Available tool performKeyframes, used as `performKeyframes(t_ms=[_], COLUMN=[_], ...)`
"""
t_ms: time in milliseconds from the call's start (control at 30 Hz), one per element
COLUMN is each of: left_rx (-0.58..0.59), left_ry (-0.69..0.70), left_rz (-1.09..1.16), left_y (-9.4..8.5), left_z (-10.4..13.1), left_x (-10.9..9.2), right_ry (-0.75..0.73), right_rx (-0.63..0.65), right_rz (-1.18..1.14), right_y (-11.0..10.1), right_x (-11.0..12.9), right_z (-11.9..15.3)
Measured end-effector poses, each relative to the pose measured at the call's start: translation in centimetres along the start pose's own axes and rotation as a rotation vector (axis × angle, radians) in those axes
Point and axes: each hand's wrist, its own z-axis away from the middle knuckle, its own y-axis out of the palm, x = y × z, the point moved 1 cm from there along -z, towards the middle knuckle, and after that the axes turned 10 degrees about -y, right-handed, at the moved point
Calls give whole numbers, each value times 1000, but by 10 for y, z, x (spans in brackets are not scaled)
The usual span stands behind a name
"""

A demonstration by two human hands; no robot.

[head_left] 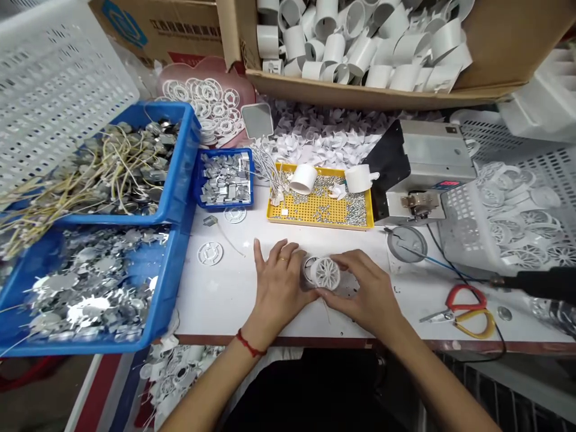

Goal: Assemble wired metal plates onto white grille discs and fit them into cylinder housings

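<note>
My left hand [279, 285], with a red cord at the wrist, curls its fingers and thumb against the left side of a white round plastic housing [308, 267] low over the table. From the other side, my right hand [369, 292] pinches a white spoked plastic cap [326, 273] between thumb and fingers. The cap overlaps the right part of the housing, tilted toward me; whether the two are joined is hard to see. To the left lie a flat white plastic ring [210, 254] and a small metal part with a thin wire [210, 221].
Blue bins [173, 255] with wired motors and metal plates stand left. A yellow tray [275, 211] of screws lies ahead, below a carton [378, 96] of white cups. At right are a metal machine [436, 150], scissors [477, 317] and a dark-handled tool [540, 282].
</note>
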Motion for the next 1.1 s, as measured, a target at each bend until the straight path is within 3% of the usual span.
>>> performKeyframes(t_ms=[167,867,1000,1100], left_rx=[19,26,57,102], left_ry=[-81,-69,21,40], left_rz=[13,64,62,-79], left_y=[14,19,12,-4], left_z=[3,5,4,-1], left_x=[-5,-1,5,9], right_ry=[7,39,81,129], right_rx=[28,196,196,177], right_rz=[41,248,280,129], right_y=[10,18,17,12], right_x=[-2,2,-1,-11], right_z=[-5,-12,-9,-2])
